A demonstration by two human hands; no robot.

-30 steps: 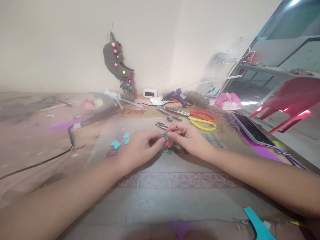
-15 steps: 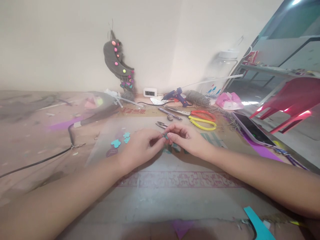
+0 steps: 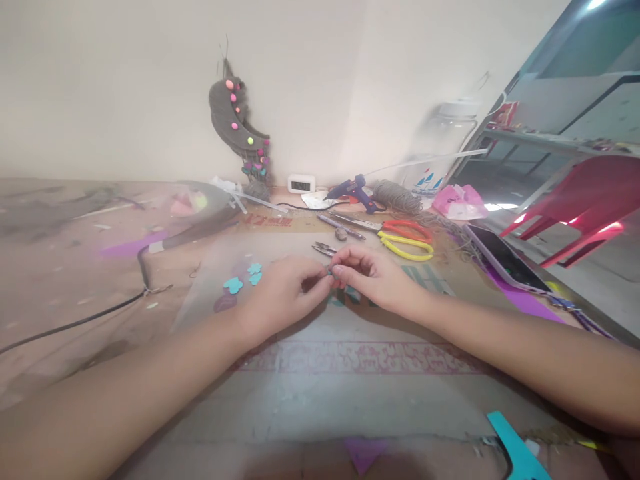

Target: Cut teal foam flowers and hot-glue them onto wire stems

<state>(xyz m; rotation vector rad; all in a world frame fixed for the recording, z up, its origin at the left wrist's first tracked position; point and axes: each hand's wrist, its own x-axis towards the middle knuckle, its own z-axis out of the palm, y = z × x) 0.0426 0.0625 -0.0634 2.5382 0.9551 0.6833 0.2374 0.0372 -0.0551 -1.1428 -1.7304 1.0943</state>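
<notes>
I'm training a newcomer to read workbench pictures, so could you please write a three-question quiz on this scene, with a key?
1. True or false: the glue gun lies nearer the wall than the scissors.
2. The scissors' handles are: (a) both black; (b) orange-red and yellow; (c) both green.
3. What colour is the small piece held between the left hand and right hand?

Key: 1 true; 2 b; 3 teal.

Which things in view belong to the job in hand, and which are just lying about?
Probably part of the job:
- small teal piece, pinched between left hand and right hand
- teal cut-outs, beside the left hand
- perhaps the snips, near the fingertips, not held

Apparently just lying about:
- phone
- white digital clock
- clear bottle
- pink plastic bag
</notes>
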